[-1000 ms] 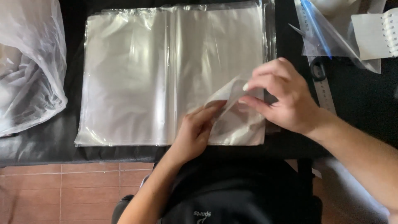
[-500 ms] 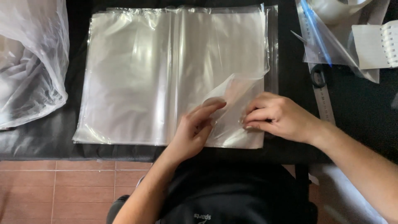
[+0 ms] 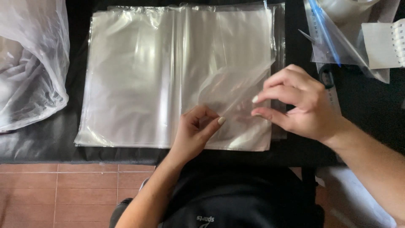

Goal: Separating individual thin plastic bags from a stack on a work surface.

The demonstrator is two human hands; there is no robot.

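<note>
Peeling one clear bag (image 3: 236, 86) off the stack (image 3: 135, 84)
Left hand (image 3: 195, 133) and right hand (image 3: 301, 103) both pinch its see-through, crinkly corner, lifted toward 3 o'clock.

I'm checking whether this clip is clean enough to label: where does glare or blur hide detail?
Head view: soft white glare washes over the stack of clear plastic bags, blurring its layer edges; the lifted sheet corner between the left hand and right hand is hazy but traceable; both hands look sharp; the black table falls dark, with little detail.
</note>
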